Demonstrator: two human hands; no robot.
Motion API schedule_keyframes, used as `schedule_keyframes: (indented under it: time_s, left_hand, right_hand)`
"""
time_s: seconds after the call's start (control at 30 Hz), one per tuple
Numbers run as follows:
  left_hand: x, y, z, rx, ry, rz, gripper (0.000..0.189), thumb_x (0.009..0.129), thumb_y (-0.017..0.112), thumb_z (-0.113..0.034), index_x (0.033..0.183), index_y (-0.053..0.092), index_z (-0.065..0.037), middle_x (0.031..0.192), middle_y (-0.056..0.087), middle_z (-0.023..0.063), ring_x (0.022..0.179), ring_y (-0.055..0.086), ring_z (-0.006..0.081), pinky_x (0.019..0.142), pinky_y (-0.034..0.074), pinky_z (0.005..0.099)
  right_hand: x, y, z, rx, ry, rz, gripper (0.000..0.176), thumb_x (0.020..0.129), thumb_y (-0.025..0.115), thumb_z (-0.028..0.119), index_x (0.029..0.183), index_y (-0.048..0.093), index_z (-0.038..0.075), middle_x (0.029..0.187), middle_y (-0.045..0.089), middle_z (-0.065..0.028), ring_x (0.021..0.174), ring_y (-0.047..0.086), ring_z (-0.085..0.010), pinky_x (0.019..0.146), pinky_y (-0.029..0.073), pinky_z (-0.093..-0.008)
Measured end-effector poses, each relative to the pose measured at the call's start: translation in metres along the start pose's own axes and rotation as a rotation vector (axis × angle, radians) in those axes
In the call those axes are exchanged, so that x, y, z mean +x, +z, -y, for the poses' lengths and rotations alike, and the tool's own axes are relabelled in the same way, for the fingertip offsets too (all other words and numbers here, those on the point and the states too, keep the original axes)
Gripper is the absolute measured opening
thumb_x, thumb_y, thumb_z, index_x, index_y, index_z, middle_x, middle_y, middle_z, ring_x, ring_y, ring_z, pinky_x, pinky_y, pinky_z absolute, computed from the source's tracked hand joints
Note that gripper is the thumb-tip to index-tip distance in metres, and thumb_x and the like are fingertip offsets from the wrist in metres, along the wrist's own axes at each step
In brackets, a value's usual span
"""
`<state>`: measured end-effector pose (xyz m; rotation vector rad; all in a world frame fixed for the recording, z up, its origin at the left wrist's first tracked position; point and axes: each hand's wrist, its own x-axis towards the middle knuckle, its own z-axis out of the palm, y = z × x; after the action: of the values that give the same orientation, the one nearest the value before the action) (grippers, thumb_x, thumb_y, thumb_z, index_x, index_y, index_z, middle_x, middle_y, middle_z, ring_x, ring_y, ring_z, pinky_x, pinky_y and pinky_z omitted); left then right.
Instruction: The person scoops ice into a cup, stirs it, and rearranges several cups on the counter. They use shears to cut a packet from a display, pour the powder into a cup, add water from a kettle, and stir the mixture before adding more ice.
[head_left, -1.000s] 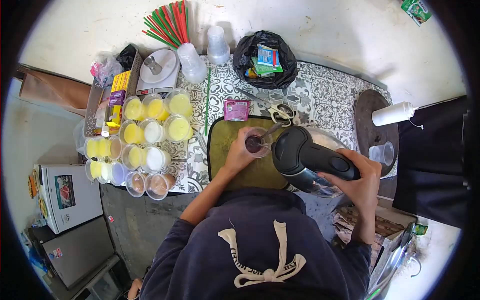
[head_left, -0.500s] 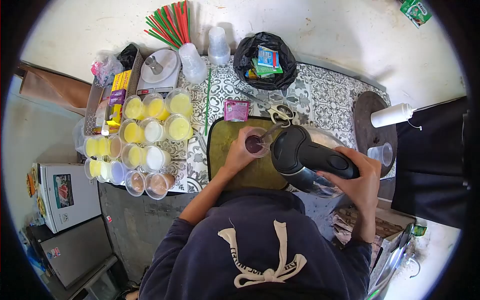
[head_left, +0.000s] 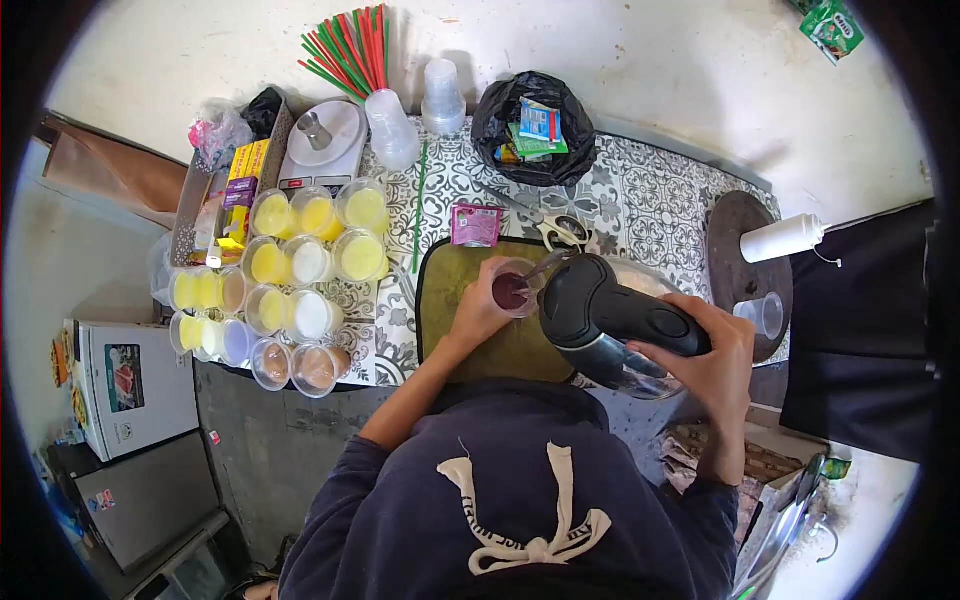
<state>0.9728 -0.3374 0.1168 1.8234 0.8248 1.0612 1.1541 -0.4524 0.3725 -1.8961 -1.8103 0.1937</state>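
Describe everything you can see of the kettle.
The kettle has a black top and a black handle with an oval inset; its body looks like shiny, reflective metal. The right hand grips the handle. The kettle appears tipped toward the clear cup in the left hand, with liquid seemingly running into it. The kettle's base is hidden.

A white wall [head_left: 660, 60] rises behind the patterned table [head_left: 660, 190].

One camera is sitting on the person's head, facing forward and down. It is overlooking the counter [head_left: 655, 190] from above.
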Motion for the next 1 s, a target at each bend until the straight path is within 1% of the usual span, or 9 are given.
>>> schedule_keyframes:
  time_s: [0.17,0.27,0.57,0.63,0.77,0.83,0.87,0.93,1.0]
  left_hand:
    - [-0.002,0.003,0.002,-0.071,-0.070,0.003,0.065,0.066,0.080,-0.020,0.116,0.042,-0.002,0.099,0.062,0.0134,0.090,0.064,0.0259,0.078,0.051,0.0337]
    - [-0.001,0.002,0.001,-0.092,-0.042,-0.001,0.065,0.066,0.080,-0.020,0.116,0.042,-0.003,0.101,0.061,0.0130,0.090,0.063,0.0262,0.078,0.051,0.0338]
    - [0.001,0.000,-0.005,0.020,0.053,-0.013,0.063,0.066,0.080,-0.021,0.114,0.043,-0.004,0.103,0.059,0.0127,0.091,0.063,0.0254,0.078,0.051,0.0331]
    - [0.001,-0.002,-0.016,-0.033,-0.044,0.000,0.058,0.062,0.081,-0.012,0.109,0.048,-0.006,0.108,0.055,0.0090,0.099,0.057,0.0215,0.085,0.046,0.0312]
    - [0.004,-0.003,-0.018,-0.083,-0.025,-0.013,0.058,0.062,0.082,-0.012,0.109,0.049,-0.005,0.109,0.054,0.0088,0.101,0.055,0.0217,0.088,0.044,0.0313]
    - [0.003,-0.004,-0.011,-0.157,0.054,0.016,0.058,0.062,0.082,-0.012,0.109,0.049,-0.005,0.111,0.054,0.0082,0.102,0.054,0.0195,0.089,0.043,0.0307]
    - [0.003,-0.003,-0.008,-0.157,0.055,0.013,0.058,0.062,0.082,-0.012,0.109,0.049,-0.005,0.111,0.054,0.0082,0.102,0.054,0.0195,0.089,0.043,0.0307]
    - [0.004,-0.003,-0.005,-0.247,-0.008,0.089,0.060,0.064,0.081,-0.015,0.113,0.047,-0.005,0.111,0.056,0.0089,0.101,0.056,0.0180,0.090,0.043,0.0307]
    - [0.004,-0.006,-0.007,-0.260,-0.036,0.112,0.061,0.063,0.081,-0.014,0.113,0.047,-0.004,0.110,0.056,0.0084,0.101,0.056,0.0174,0.091,0.042,0.0303]
  right_hand:
    - [-0.001,0.001,-0.001,0.002,-0.006,-0.013,0.042,0.058,0.084,0.019,0.091,0.066,0.001,0.078,0.068,-0.0124,0.073,0.069,-0.0221,0.064,0.053,-0.0284]
    - [-0.003,0.002,-0.003,0.004,0.007,-0.018,0.041,0.058,0.084,0.019,0.091,0.066,0.001,0.077,0.068,-0.0121,0.072,0.069,-0.0217,0.063,0.053,-0.0281]
    - [-0.013,0.003,-0.010,0.018,0.077,-0.059,0.040,0.058,0.084,0.018,0.090,0.066,0.001,0.076,0.068,-0.0117,0.071,0.068,-0.0202,0.064,0.052,-0.0277]
    - [-0.014,0.001,-0.009,0.015,0.075,-0.073,0.039,0.058,0.084,0.016,0.089,0.066,0.002,0.075,0.068,-0.0117,0.070,0.068,-0.0203,0.063,0.052,-0.0282]
    - [-0.027,0.002,-0.031,0.071,0.163,-0.107,0.039,0.058,0.084,0.013,0.090,0.065,0.000,0.075,0.067,-0.0101,0.071,0.067,-0.0172,0.067,0.050,-0.0272]
    - [-0.043,0.005,-0.056,0.263,0.329,-0.381,0.041,0.059,0.083,0.010,0.093,0.064,-0.002,0.080,0.066,-0.0079,0.075,0.062,-0.0137,0.072,0.047,-0.0258]
    - [-0.048,0.007,-0.064,0.262,0.326,-0.380,0.041,0.059,0.083,0.010,0.093,0.064,-0.002,0.080,0.066,-0.0079,0.075,0.062,-0.0137,0.072,0.047,-0.0258]
    - [-0.055,0.011,-0.078,0.325,0.389,-0.565,0.044,0.060,0.083,0.010,0.095,0.062,-0.005,0.085,0.063,-0.0064,0.080,0.057,-0.0125,0.076,0.044,-0.0249]
    - [-0.063,0.020,-0.097,0.310,0.368,-0.602,0.043,0.062,0.082,0.010,0.096,0.061,-0.005,0.087,0.062,-0.0061,0.081,0.056,-0.0127,0.076,0.044,-0.0247]
